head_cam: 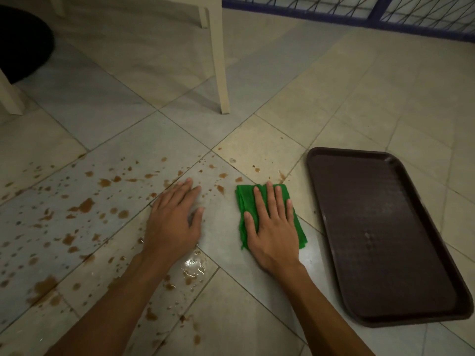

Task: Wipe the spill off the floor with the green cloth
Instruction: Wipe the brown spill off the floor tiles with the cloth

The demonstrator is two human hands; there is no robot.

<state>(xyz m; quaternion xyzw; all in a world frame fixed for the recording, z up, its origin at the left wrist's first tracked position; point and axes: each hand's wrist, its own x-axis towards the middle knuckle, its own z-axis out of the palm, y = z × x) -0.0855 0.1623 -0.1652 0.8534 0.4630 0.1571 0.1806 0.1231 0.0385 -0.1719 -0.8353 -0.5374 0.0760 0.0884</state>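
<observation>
A folded green cloth lies flat on the tiled floor, just right of centre. My right hand presses down on it with straight, spread fingers. To its left, my left hand rests flat on the bare tile, fingers straight, holding nothing. A brown spill is spattered in many drops and blotches across the tiles to the left and in front of the hands. A wet, shiny puddle sits between my forearms.
An empty dark brown tray lies on the floor right of the cloth. A cream furniture leg stands ahead, another at far left. A dark round object is top left. A blue metal grid runs along the back.
</observation>
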